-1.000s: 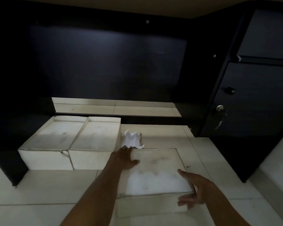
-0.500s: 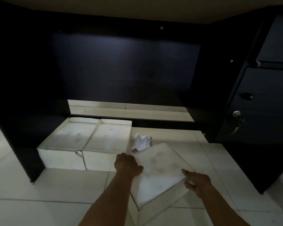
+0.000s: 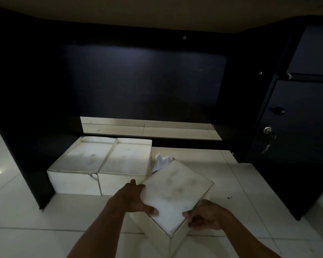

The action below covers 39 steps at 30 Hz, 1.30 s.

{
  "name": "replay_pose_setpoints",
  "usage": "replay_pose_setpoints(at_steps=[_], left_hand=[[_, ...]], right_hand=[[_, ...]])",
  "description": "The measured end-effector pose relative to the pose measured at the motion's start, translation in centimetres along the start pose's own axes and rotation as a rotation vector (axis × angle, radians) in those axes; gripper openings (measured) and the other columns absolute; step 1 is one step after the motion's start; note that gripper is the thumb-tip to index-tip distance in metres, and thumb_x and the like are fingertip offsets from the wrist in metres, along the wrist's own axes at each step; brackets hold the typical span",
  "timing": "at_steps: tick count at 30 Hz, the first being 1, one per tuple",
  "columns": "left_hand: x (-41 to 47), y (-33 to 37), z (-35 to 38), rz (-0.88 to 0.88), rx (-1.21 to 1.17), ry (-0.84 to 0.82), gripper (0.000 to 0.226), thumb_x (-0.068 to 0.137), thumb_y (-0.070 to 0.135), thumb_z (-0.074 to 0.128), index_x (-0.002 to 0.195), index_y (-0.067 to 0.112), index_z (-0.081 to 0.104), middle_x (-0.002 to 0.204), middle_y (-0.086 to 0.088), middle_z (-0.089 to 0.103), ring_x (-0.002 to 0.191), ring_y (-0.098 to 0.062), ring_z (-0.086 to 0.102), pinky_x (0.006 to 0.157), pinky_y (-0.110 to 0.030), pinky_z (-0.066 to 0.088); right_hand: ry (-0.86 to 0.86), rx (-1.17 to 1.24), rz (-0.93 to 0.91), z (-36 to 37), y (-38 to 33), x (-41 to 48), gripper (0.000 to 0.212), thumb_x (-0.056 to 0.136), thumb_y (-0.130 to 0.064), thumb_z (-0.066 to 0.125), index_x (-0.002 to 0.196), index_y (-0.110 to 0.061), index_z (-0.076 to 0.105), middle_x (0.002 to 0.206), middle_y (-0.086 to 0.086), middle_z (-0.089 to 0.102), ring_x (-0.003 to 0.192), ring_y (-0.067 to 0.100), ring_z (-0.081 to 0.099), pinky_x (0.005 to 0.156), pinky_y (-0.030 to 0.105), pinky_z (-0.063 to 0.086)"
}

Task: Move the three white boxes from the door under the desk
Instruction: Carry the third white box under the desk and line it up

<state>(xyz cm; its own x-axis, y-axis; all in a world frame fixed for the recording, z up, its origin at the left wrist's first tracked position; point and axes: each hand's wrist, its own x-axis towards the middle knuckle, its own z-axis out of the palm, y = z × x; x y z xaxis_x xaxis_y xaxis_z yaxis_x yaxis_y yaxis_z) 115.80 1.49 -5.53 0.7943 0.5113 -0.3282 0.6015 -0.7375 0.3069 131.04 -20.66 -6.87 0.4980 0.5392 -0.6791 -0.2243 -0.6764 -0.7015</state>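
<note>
White box (image 3: 175,196) turned cornerwise | left hand (image 3: 132,199), right hand (image 3: 205,216): fingers clamp opposite edges | desk (image 3: 138,81) above

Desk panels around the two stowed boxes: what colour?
Black or very dark navy desk panels, seen in the head view, the only one.

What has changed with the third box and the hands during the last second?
The third white box has been turned clockwise, one corner now toward the person. Both hands took hold: the left hand on its left edge, the right hand at its near right edge. The two boxes under the desk and the crumpled paper stayed.
</note>
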Motion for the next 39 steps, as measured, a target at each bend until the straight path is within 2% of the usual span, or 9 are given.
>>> replay_pose_setpoints(at_steps=[5,10,12,15,20,24,29,35,39], left_hand=[[-0.6,0.8,0.1,-0.053,0.013,-0.006,0.131,0.029,0.078,0.075,0.143,0.026,0.037,0.131,-0.006,0.042,0.125,-0.027,0.045,0.105,-0.043,0.047],[-0.8,1.7,0.0,-0.038,0.077,-0.054,0.128,0.037,0.066,0.084,0.142,0.014,0.034,0.136,-0.007,0.045,0.125,-0.026,0.050,0.101,-0.040,0.049],[-1.1,1.5,0.7,0.032,0.091,-0.053,0.126,0.040,0.059,0.088,0.143,0.015,0.031,0.137,-0.007,0.040,0.125,-0.026,0.049,0.101,-0.042,0.049],[-1.2,0.6,2.2,0.147,0.135,0.044,0.121,0.044,0.061,0.085,0.142,0.013,0.033,0.145,-0.005,0.029,0.124,-0.026,0.050,0.103,-0.041,0.048],[-0.3,0.0,2.6,0.276,0.326,0.174,0.110,0.050,0.074,0.071,0.136,0.011,0.046,0.148,-0.006,0.042,0.128,-0.024,0.046,0.110,-0.039,0.038],[1.0,-0.3,2.4,0.306,0.426,0.198,0.110,0.050,0.080,0.063,0.132,0.009,0.051,0.144,-0.008,0.048,0.134,-0.025,0.042,0.123,-0.044,0.007],[2.7,-0.6,2.6,0.344,0.463,0.303,0.112,0.050,0.089,0.051,0.130,0.009,0.054,0.148,-0.007,0.044,0.142,-0.023,0.028,0.122,-0.050,-0.009],[5.7,-1.2,3.0,0.372,0.516,0.380,0.112,0.060,0.089,0.037,0.148,0.020,0.032,0.163,-0.004,-0.010,0.147,-0.021,-0.024,0.106,-0.049,-0.036],[7.7,-2.0,2.2,0.291,0.537,0.314,0.108,0.064,0.089,0.038,0.152,0.030,0.017,0.160,-0.006,-0.021,0.148,-0.029,-0.023,0.105,-0.053,-0.033]], right_hand=[[0.167,0.158,-0.138,-0.5,0.3,0.8,0.105,0.066,-0.002,0.084,0.149,-0.009,0.020,0.101,0.019,0.069,0.080,0.030,0.067,0.077,0.043,0.058],[0.347,0.072,-0.348,-0.2,0.5,0.9,0.070,0.077,-0.004,0.076,0.140,-0.009,0.044,0.112,0.024,0.066,0.088,0.029,0.063,0.078,0.036,0.055],[0.281,0.019,-0.348,-0.5,1.1,0.0,0.081,0.074,-0.017,0.081,0.143,-0.018,0.039,0.125,0.006,0.060,0.103,0.024,0.062,0.076,0.036,0.058],[-0.020,-0.133,-0.199,-0.6,2.3,-1.2,0.137,0.045,-0.031,0.096,0.140,-0.057,0.001,0.134,-0.015,0.038,0.112,0.019,0.055,0.061,0.034,0.060],[-0.029,-0.359,-0.292,0.1,3.1,-0.6,0.161,0.047,-0.020,0.095,0.136,-0.047,-0.037,0.135,-0.014,0.020,0.115,0.018,0.046,0.064,0.026,0.059],[0.011,-0.323,-0.351,-0.1,2.9,0.6,0.150,0.053,-0.014,0.091,0.128,-0.058,-0.031,0.131,-0.020,0.023,0.104,0.007,0.048,0.060,0.015,0.054],[0.039,-0.324,-0.363,-1.4,1.8,2.1,0.149,0.052,-0.012,0.092,0.138,-0.054,-0.022,0.136,-0.018,0.023,0.122,0.018,0.041,0.067,0.023,0.059],[0.209,-0.322,-0.436,-3.3,0.6,5.1,0.139,0.049,-0.013,0.094,0.150,-0.038,0.002,0.144,0.002,0.042,0.129,0.021,0.041,0.097,0.041,0.052],[0.224,-0.301,-0.452,-4.1,-0.2,7.1,0.136,0.048,-0.014,0.094,0.150,-0.038,0.009,0.138,0.008,0.049,0.126,0.025,0.047,0.101,0.045,0.049]])
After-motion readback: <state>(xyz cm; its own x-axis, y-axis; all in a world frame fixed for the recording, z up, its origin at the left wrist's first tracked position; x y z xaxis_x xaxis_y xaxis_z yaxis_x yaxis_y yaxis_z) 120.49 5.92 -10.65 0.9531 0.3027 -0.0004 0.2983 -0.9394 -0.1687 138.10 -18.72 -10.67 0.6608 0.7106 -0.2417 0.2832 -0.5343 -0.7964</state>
